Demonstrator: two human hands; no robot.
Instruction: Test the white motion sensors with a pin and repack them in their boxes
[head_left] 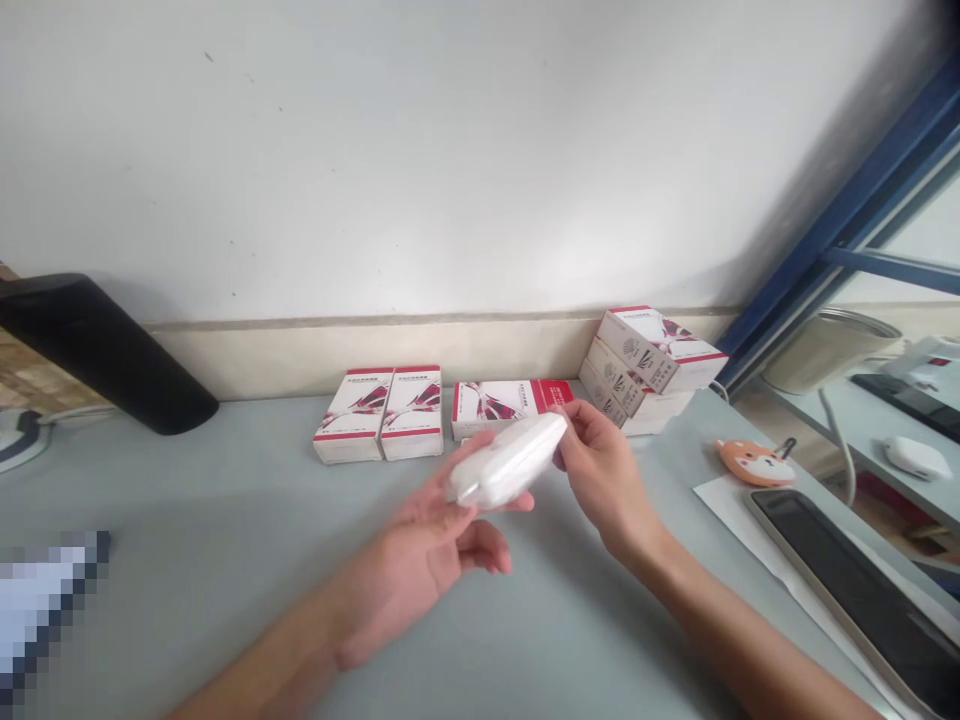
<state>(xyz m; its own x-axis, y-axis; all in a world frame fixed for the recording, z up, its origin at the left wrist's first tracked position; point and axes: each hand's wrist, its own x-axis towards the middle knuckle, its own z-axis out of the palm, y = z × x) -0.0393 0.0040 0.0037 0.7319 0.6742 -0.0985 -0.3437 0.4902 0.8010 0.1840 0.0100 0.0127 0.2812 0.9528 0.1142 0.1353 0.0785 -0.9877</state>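
A white, rounded block-like object (510,460), seemingly in thin clear wrap, is held tilted above the table. My left hand (427,545) supports it from below and at its left end, with the fingers curled around it. At the upper right end, my right hand (606,475) pinches the same object between thumb and fingers. Just behind it lies a red-and-white printed box (499,402), partly hidden by the object and my hands. What kind of object it is cannot be made out.
Two similar boxes (356,405) lie side by side left of centre. More boxes (652,350) are stacked at the right against the wall. An orange animal-faced item (754,462) and a long dark-topped device (847,590) lie at right. A black cylinder (112,350) leans at left.
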